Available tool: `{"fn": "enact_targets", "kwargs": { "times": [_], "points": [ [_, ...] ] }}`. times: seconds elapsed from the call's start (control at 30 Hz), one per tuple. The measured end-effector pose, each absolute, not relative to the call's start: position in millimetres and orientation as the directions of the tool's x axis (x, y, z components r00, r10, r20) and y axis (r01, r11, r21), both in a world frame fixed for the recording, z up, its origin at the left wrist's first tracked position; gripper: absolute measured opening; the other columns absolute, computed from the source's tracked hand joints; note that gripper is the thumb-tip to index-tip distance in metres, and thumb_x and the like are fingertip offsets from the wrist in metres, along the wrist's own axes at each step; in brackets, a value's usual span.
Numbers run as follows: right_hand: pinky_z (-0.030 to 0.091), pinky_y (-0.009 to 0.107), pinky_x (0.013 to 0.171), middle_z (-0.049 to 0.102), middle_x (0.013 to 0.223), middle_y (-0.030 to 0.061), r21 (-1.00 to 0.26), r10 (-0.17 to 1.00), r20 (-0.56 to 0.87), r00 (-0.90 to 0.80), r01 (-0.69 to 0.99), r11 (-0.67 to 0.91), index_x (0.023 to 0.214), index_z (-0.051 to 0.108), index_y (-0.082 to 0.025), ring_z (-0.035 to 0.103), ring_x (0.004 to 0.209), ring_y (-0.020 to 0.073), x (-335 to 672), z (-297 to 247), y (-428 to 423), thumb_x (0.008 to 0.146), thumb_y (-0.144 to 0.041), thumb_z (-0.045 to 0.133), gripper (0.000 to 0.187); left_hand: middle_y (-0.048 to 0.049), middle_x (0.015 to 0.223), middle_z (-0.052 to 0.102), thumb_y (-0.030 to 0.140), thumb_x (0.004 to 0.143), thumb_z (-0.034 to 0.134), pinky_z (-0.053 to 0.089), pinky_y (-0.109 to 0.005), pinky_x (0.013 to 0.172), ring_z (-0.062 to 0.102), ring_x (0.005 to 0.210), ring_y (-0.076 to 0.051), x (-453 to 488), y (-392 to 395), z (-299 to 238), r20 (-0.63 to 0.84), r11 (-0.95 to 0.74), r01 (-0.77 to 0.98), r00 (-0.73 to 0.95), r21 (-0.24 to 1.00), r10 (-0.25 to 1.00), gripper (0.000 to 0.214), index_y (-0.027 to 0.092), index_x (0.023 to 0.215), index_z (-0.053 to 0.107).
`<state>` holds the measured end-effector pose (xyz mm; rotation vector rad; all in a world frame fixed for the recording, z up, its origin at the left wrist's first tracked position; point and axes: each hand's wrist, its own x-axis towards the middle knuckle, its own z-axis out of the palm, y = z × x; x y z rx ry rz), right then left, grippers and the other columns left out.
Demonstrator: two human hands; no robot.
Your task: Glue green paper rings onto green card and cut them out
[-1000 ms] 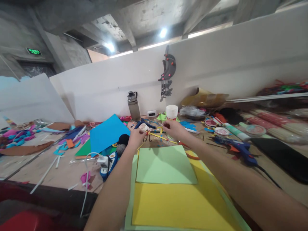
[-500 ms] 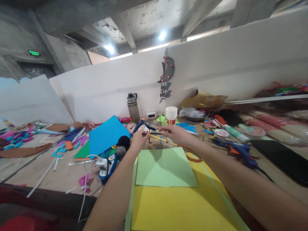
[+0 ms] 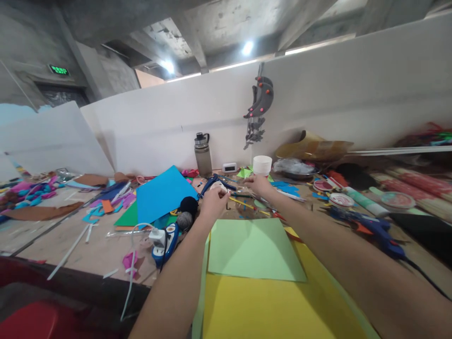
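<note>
Two narrow hands over the craft clutter, fingertips hard to read

From where I stand, the left hand (image 3: 214, 202), at eleven o'clock of the small pale green paper sheet (image 3: 254, 249), has its fingers bent in narrow. A small white rounded piece (image 3: 219, 185) shows just past them, also at eleven; its lower part is covered, so I can't tell whether it is gripped or lies behind. The right hand (image 3: 262, 184), at twelve, has its fingertips close together, too small to show whether anything is between them. It hides the lower part of the white paper cup stack (image 3: 262, 162). At three o'clock, the right edge of the view cuts off a flat black slab (image 3: 427, 230).

Half a second ago the cups' red print showed; now the right hand covers it, sitting higher and farther from the left. The whole view has swung a little toward three o'clock.

Counting up: one small green sheet on one yellow paper sheet (image 3: 268, 310), two fuzzy balls at ten, one black (image 3: 189, 205) and one grey (image 3: 184, 220), one grey see-through bottle (image 3: 203, 157) at eleven, and three flat round discs (image 3: 341, 199) at two
</note>
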<state>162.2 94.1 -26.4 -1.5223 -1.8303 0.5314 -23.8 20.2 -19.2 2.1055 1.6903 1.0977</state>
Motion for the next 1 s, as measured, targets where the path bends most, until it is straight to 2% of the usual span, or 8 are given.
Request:
{"fn": "enact_targets", "kwargs": {
  "times": [0.3, 0.4, 0.47, 0.53, 0.6, 0.7, 0.8, 1.0],
  "points": [
    [0.052, 0.029, 0.067, 0.059, 0.077, -0.0035, -0.941, 0.94, 0.338, 0.054, 0.035, 0.336, 0.092, 0.049, -0.022, 0.06, 0.066, 0.0107, 174, 27, 51, 0.071, -0.04, 0.067, 0.033, -0.0014, 0.066, 0.066, 0.031, 0.078, 0.06, 0.039, -0.025, 0.061, 0.058, 0.064, -0.014, -29, 22, -18, 0.392, -0.287, 0.708, 0.015, 0.645, 0.92, 0.017, 0.018, 0.067, 0.065],
    [0.051, 0.025, 0.065, 0.061, 0.078, -0.0042, -0.934, 0.898, 0.33, -0.292, -0.241, 0.264, 0.093, 0.051, -0.023, 0.058, 0.064, 0.0088, 185, 51, 0, 0.066, -0.032, 0.077, 0.038, -0.0021, 0.069, 0.068, 0.027, 0.078, 0.06, 0.039, -0.025, 0.063, 0.058, 0.066, -0.014, -33, 21, -11, 0.412, -0.275, 0.711, -0.022, 0.647, 0.911, 0.015, 0.017, 0.068, 0.066],
    [0.05, 0.023, 0.065, 0.062, 0.079, -0.0034, -0.956, 0.735, 0.286, -0.615, -0.238, 0.173, 0.093, 0.055, -0.021, 0.06, 0.066, 0.0084, 191, 65, -40, 0.07, -0.029, 0.077, 0.033, -0.0028, 0.072, 0.068, 0.025, 0.079, 0.059, 0.04, -0.025, 0.065, 0.058, 0.068, -0.014, -35, 21, -7, 0.428, -0.274, 0.713, -0.04, 0.645, 0.903, 0.014, 0.017, 0.071, 0.066],
    [0.051, 0.027, 0.065, 0.066, 0.081, 0.0014, -0.997, 0.34, 0.057, -0.939, -0.033, 0.076, 0.093, 0.059, -0.018, 0.064, 0.069, 0.0124, 194, 74, -75, 0.075, -0.036, 0.072, 0.029, -0.003, 0.073, 0.069, 0.026, 0.08, 0.057, 0.04, -0.025, 0.066, 0.058, 0.068, -0.014, -36, 20, -5, 0.444, -0.282, 0.714, -0.045, 0.641, 0.895, 0.016, 0.016, 0.071, 0.066],
    [0.052, 0.029, 0.072, 0.068, 0.088, 0.0049, -0.973, 0.1, -0.166, -0.981, 0.179, 0.147, 0.098, 0.062, -0.016, 0.065, 0.077, 0.0153, 196, 77, -96, 0.075, -0.041, 0.072, 0.036, -0.0022, 0.07, 0.067, 0.029, 0.082, 0.056, 0.039, -0.025, 0.066, 0.057, 0.066, -0.014, -35, 20, -5, 0.451, -0.292, 0.713, -0.037, 0.637, 0.892, 0.021, 0.016, 0.068, 0.066],
    [0.051, 0.032, 0.079, 0.068, 0.096, 0.0069, -0.897, 0.381, -0.11, -0.918, 0.257, 0.36, 0.107, 0.062, -0.017, 0.065, 0.085, 0.0172, 195, 63, -99, 0.08, -0.044, 0.065, 0.039, -0.0005, 0.059, 0.062, 0.036, 0.084, 0.052, 0.036, -0.026, 0.062, 0.053, 0.06, -0.013, -32, 19, -8, 0.444, -0.308, 0.713, -0.005, 0.63, 0.896, 0.032, 0.017, 0.06, 0.062],
    [0.043, 0.041, 0.095, 0.06, 0.122, 0.0107, -0.64, 0.678, 0.108, -0.727, 0.471, 0.607, 0.115, 0.062, -0.021, 0.056, 0.111, 0.0249, 195, 29, -90, 0.08, -0.045, 0.064, 0.042, 0.0006, 0.056, 0.059, 0.04, 0.085, 0.05, 0.034, -0.025, 0.058, 0.051, 0.058, -0.013, -29, 19, -13, 0.434, -0.317, 0.711, 0.019, 0.627, 0.901, 0.037, 0.018, 0.057, 0.059],
    [0.037, 0.049, 0.102, 0.048, 0.137, 0.0154, -0.431, 0.711, 0.064, -0.7, 0.623, 0.653, 0.135, 0.05, -0.022, 0.045, 0.123, 0.0341, 187, -29, -101, 0.07, -0.056, 0.07, 0.076, 0.0007, 0.057, 0.059, 0.041, 0.084, 0.051, 0.035, -0.025, 0.059, 0.051, 0.059, -0.013, -28, 20, -16, 0.41, -0.318, 0.713, 0.046, 0.625, 0.911, 0.034, 0.018, 0.059, 0.06]
  ]
}}
